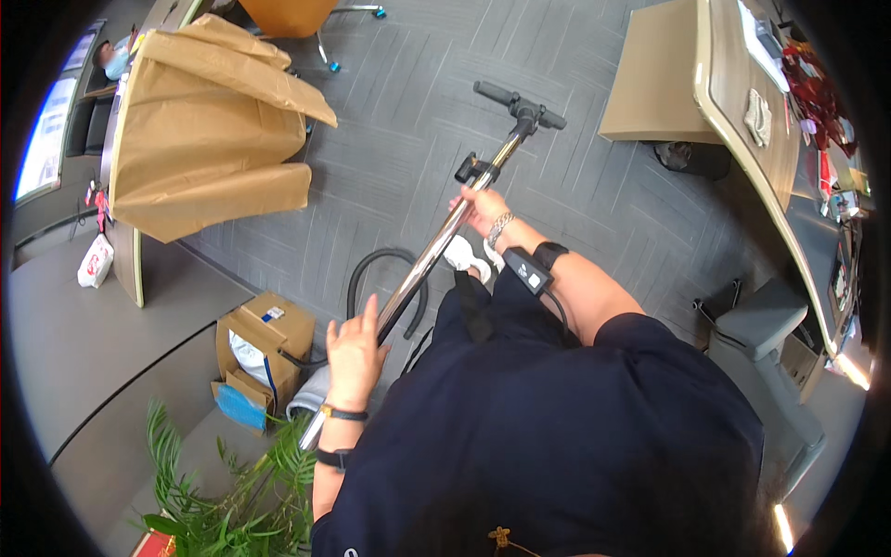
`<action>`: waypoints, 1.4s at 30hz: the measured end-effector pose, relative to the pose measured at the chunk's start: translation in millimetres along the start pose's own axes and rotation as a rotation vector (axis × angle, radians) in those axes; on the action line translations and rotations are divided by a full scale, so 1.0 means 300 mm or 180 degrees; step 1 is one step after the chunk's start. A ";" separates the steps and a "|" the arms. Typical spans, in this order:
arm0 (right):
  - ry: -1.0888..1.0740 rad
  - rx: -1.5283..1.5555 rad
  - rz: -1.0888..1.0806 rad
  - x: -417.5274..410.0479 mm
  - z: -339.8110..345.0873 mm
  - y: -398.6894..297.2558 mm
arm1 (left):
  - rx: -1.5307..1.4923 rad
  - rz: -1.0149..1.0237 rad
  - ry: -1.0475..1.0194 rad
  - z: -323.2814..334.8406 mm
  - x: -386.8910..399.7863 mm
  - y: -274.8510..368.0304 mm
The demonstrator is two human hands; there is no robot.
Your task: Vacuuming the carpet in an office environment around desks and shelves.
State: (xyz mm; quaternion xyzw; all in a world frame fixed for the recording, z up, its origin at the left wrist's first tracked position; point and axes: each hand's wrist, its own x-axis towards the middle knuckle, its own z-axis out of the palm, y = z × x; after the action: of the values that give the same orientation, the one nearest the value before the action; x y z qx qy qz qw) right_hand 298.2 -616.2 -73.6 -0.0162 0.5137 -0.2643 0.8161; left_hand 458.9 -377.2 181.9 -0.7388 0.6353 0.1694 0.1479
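A shiny metal pole (426,261) runs slantwise across the middle of the view. Its upper end carries a black T-shaped handlebar (525,111), with a black clamp (475,168) a little below. My right hand (482,209) grips the pole just under the clamp. Lower down, my left hand (355,355) lies against the pole with its fingers extended; whether it grasps it is not plain. The pole's lower end comes out left of my left wrist. A black hose or cable (358,268) curls on the floor behind the pole.
Brown paper (216,132) drapes a desk at the upper left. Cardboard boxes (278,324) and a leafy plant (237,487) stand at the lower left. A cluttered desk (755,139) and a grey chair (762,317) are on the right. A person (115,59) sits far off, upper left.
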 end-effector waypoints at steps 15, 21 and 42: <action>0.0448 -0.0018 -0.0529 0.221 -0.074 -0.142 | -0.1113 -0.1950 -0.1134 0.118 -0.606 -0.296; 0.0584 -0.0150 -0.0831 0.191 -0.030 -0.102 | -0.3523 -0.2147 0.0009 0.107 -0.496 -0.234; 0.0242 -0.0731 -0.0114 0.203 -0.120 0.001 | -0.2642 -0.1767 0.0134 0.273 -0.428 0.021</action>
State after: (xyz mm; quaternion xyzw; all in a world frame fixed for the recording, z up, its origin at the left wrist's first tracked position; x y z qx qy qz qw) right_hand 288.1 -634.5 -141.0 -0.1087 0.5707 -0.2186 0.7840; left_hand 430.2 -228.6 164.3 -0.8799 0.2965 0.3472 -0.1318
